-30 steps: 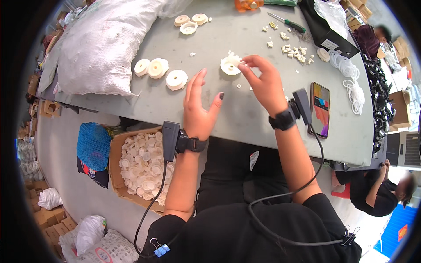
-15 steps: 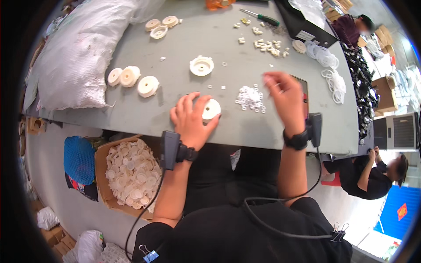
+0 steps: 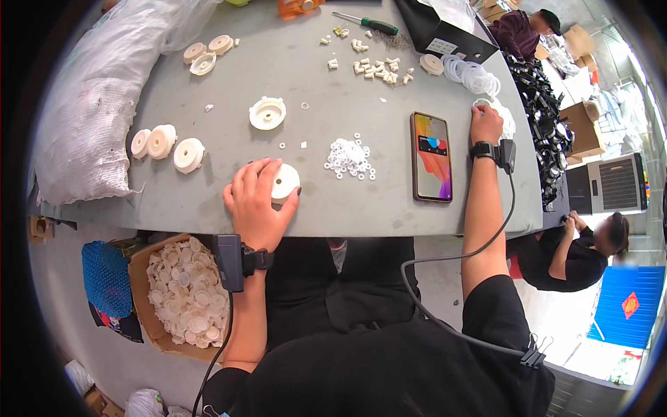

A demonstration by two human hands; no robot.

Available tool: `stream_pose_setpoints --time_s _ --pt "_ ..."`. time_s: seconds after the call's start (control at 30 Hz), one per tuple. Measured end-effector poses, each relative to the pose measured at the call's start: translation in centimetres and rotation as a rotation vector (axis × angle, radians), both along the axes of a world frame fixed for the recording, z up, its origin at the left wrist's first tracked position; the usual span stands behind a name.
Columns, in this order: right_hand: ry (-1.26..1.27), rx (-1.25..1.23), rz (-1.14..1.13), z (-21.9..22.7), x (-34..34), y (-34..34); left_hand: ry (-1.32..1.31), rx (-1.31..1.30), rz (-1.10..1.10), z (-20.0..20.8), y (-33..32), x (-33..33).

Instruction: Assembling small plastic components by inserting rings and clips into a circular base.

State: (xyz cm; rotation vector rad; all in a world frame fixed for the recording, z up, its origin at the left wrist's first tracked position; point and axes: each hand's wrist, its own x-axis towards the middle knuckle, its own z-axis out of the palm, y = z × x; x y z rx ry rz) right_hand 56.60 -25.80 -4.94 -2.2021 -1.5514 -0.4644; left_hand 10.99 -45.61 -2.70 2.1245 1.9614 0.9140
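My left hand [image 3: 258,198] curls around a white round plastic cap [image 3: 285,182] with a small centre hole, resting on the table near the front edge. At the table's right side, my right hand [image 3: 486,125] has its fingers pinched on a thin white ring [image 3: 479,102], beside a bunch of similar white rings [image 3: 506,119]. Between my hands lie a pile of small white washers [image 3: 347,157] and a phone [image 3: 431,157] with its screen lit. An open white cap [image 3: 267,113] sits beyond my left hand, its hollow side up.
More round caps [image 3: 161,142] stand at the left by a large white woven sack [image 3: 90,118]. Small white fittings [image 3: 379,69], a green-handled screwdriver [image 3: 368,23] and a black box [image 3: 448,35] occupy the far side. Below the table, a carton [image 3: 146,295] holds many white discs.
My right hand has moved right, from beside the washers to the white rings, uncovering the phone. My left hand stays on the cap. The whole view has shifted.
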Motion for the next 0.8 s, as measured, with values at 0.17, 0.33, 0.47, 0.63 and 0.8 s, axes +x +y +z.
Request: stream_pose_setpoints --time_s 0.17,0.33,0.47,0.63,0.8 --pt "0.328 0.339 0.166 1.6 -1.3 -1.2 0.002 0.025 0.010 0.3 0.1 0.2" --pt "1.553 0.256 0.670 6.5 -11.6 -8.0 -0.337 0.095 -0.082 1.8 0.3 0.3" --pt "1.889 -0.073 0.888 8.5 -19.8 -14.1 -0.967 -0.198 -0.340 5.5 0.4 2.5" --pt "1.966 -0.396 0.977 8.8 -23.4 -17.0 -1.383 -0.544 -0.575 5.3 1.1 2.6" --pt "1.829 -0.538 0.892 9.1 -23.9 -17.6 -1.523 -0.582 -0.593 4.0 -0.1 1.9"
